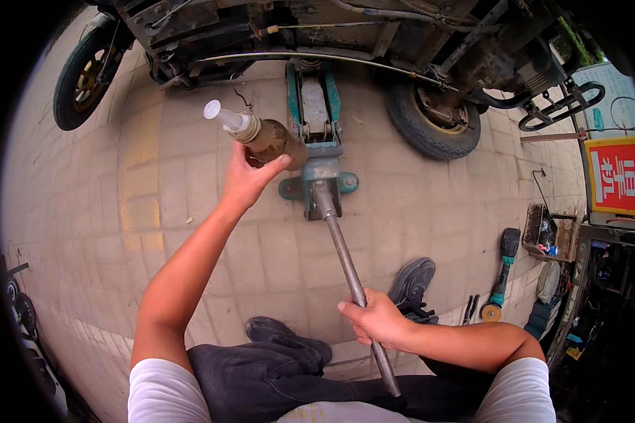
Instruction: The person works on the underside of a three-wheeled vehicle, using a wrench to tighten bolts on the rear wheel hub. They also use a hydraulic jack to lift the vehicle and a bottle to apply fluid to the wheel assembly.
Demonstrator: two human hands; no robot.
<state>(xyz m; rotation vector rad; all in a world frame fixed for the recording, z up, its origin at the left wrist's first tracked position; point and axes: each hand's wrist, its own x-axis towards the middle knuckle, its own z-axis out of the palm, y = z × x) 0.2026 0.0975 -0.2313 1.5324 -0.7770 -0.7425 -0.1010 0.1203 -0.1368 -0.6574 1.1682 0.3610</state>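
My left hand (250, 176) is closed round a brownish, see-through bottle (271, 141) with a white cap or nozzle, tilted to the upper left. It is held up near the body of a teal floor jack (322, 169). My right hand (379, 321) grips the long metal handle (346, 257) of that jack, near its lower end. The jack's far end reaches under the raised vehicle (374, 42), whose dirty underside shows; the contact point is partly hidden.
A wheel (437, 127) stands right of the jack, another wheel (85, 74) far left. On the paving at right lie an angle grinder (501, 278), pliers (470, 309) and a wooden tool box (552, 233). A red sign (621, 176) stands beyond. My shoes flank the handle.
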